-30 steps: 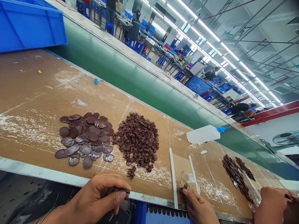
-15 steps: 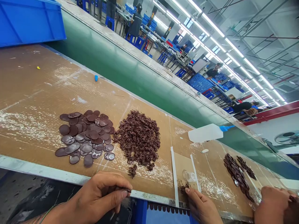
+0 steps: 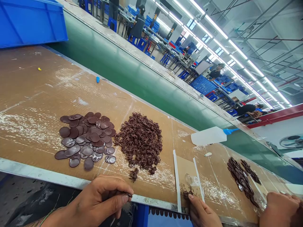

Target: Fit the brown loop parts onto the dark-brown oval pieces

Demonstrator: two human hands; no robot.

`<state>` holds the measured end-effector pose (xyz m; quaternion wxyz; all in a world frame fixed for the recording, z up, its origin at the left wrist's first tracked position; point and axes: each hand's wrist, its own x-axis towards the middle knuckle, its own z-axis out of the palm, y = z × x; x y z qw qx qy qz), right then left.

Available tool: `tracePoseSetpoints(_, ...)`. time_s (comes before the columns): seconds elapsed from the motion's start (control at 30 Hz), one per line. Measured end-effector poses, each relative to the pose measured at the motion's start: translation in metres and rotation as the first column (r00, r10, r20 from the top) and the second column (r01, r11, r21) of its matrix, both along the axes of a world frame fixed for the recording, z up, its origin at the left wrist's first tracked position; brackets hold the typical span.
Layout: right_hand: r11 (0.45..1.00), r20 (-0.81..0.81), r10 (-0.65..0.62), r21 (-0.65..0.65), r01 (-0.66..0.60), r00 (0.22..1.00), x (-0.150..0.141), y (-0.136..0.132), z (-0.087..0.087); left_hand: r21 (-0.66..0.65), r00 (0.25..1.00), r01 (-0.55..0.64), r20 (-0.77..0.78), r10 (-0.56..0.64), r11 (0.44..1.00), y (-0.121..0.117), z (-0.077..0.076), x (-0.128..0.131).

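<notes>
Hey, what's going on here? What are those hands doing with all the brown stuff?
A person's left hand pinches a small dark piece at the edge of a work belt. Their right hand has its fingertips by brown bits beside a clear cup. On the belt lie a heap of flat dark ovals and a tangled brown heap. Another person's hand is at far right, beside more dark pieces.

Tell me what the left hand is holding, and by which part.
The left hand pinches a small dark brown piece between thumb and forefinger; its gripped part is hidden.
</notes>
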<state>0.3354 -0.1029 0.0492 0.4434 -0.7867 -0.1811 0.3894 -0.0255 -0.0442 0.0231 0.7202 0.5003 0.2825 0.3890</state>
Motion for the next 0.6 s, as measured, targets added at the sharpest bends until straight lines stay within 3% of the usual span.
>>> tracePoseSetpoints(0.2, 0.997, -0.009, -0.074, 0.024, 0.074, 0.997, 0.002, -0.004, -0.007, -0.013, 0.999, 0.012, 0.036, -0.012, 1.000, 0.002, 0.000, 0.001)
tracePoseSetpoints(0.6, 0.988, 0.014, -0.153, 0.013, 0.153, 0.988, -0.019, 0.000, 0.002, 0.001, 1.000, 0.008, 0.027, -0.008, 1.000, 0.000, -0.002, -0.001)
